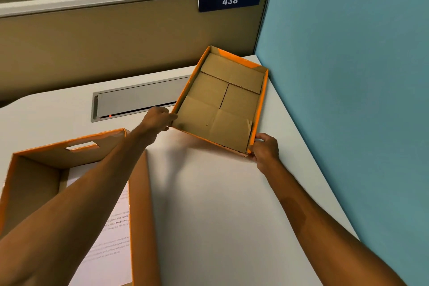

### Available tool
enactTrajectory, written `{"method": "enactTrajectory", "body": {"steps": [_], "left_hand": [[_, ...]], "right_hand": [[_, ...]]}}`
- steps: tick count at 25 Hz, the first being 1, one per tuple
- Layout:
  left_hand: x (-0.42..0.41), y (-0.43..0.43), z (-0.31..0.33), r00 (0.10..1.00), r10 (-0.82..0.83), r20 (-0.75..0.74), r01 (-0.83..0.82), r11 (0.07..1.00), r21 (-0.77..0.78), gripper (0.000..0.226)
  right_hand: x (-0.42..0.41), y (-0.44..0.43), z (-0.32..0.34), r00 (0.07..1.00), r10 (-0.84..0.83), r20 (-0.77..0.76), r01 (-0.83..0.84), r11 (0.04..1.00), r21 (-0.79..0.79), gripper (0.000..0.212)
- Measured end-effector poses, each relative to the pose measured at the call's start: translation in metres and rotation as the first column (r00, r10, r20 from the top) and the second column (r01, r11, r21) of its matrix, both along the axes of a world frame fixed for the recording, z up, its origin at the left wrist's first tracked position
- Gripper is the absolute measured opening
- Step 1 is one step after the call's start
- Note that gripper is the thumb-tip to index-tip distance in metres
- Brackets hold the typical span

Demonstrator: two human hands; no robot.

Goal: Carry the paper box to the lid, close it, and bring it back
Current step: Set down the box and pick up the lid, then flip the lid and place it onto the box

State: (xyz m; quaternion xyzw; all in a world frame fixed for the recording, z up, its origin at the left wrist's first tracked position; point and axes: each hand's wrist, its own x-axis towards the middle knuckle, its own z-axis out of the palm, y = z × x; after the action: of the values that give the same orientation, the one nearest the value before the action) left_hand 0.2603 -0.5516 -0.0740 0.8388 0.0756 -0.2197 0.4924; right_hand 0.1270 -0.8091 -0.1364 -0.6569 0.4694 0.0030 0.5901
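An orange lid (pixel 222 100) lies upside down at the far right of the white desk (pixel 209 204), showing its brown cardboard inside. Its near edge is raised slightly off the desk. My left hand (pixel 159 121) grips the lid's near left corner. My right hand (pixel 264 148) grips its near right corner. The open orange paper box (pixel 139 193) stands at the near left, with printed sheets (pixel 109 234) inside and a handle slot in its far wall. My left forearm crosses over the box.
A grey cable tray flap (pixel 139 100) is set into the desk behind the box. A tan partition (pixel 116 37) with a "438" sign (pixel 229 0) runs along the back. A teal wall (pixel 348 76) borders the desk's right edge.
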Motion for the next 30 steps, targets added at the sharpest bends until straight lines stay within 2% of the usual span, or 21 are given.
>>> {"method": "enactTrajectory", "body": {"steps": [3, 7, 11, 16, 18, 22, 24, 26, 28, 30], "left_hand": [[-0.01, 0.012, 0.016, 1.0, -0.002, 0.003, 0.002, 0.994, -0.114, 0.015], [-0.034, 0.028, 0.041, 0.999, 0.013, -0.029, -0.022, 0.952, -0.305, 0.005], [-0.068, 0.069, 0.068, 0.993, -0.075, -0.095, 0.018, 0.869, -0.495, 0.031], [-0.132, 0.128, 0.093, 0.962, -0.258, -0.088, 0.135, 0.732, -0.667, 0.047], [-0.161, 0.152, 0.102, 0.966, -0.252, -0.049, 0.143, 0.687, -0.712, 0.051], [-0.216, 0.195, 0.119, 0.986, -0.166, 0.027, 0.133, 0.673, -0.728, 0.055], [-0.243, 0.214, 0.127, 0.991, -0.114, 0.068, 0.127, 0.663, -0.738, 0.054], [-0.275, 0.236, 0.136, 0.992, -0.051, 0.113, 0.118, 0.674, -0.729, 0.055], [-0.29, 0.237, 0.14, 0.993, 0.012, 0.116, 0.076, 0.694, -0.716, 0.062], [-0.306, 0.24, 0.147, 0.989, 0.078, 0.129, 0.036, 0.708, -0.705, 0.065]], "right_hand": [[-0.013, 0.002, 0.015, 0.999, 0.003, 0.033, -0.004, 1.0, 0.02, 0.046], [-0.039, 0.014, 0.04, 0.996, 0.004, 0.085, -0.012, 0.996, 0.092, 0.044], [-0.069, 0.034, 0.064, 0.989, 0.076, 0.127, -0.088, 0.991, 0.097, 0.042], [-0.098, 0.074, 0.085, 0.976, 0.17, 0.135, -0.166, 0.985, -0.041, 0.037], [-0.111, 0.096, 0.09, 0.966, 0.219, 0.138, -0.206, 0.973, -0.107, 0.038], [-0.138, 0.141, 0.106, 0.943, 0.268, 0.199, -0.208, 0.939, -0.275, 0.031], [-0.157, 0.167, 0.122, 0.928, 0.278, 0.248, -0.156, 0.894, -0.421, 0.03], [-0.184, 0.206, 0.143, 0.871, 0.378, 0.314, -0.127, 0.79, -0.6, 0.032], [-0.203, 0.233, 0.162, 0.754, 0.541, 0.372, -0.126, 0.676, -0.726, 0.032], [-0.225, 0.263, 0.177, 0.595, 0.715, 0.366, -0.168, 0.557, -0.814, 0.036]]}}
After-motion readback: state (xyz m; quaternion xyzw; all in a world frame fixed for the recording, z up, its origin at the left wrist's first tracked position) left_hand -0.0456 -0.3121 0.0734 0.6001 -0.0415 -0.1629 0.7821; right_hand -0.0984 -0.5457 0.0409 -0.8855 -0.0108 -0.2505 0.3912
